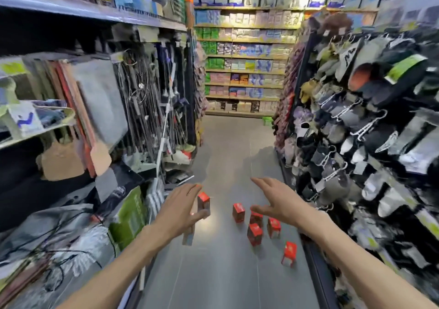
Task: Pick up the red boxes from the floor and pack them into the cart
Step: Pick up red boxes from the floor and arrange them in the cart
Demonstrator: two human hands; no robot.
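Our hands, left (184, 207) and right (276, 201), spread empty, reach toward red boxes (255, 234) at twelve o'clock; next, grasp one.

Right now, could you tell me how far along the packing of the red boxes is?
Nothing looks packed yet, and no cart is in view. Six red boxes stand on the grey floor: one by the left hand, one mid-aisle, three clustered below the right hand, and one nearest the camera. Both hands are open and empty, reaching out over the boxes. All the picking and packing remains.
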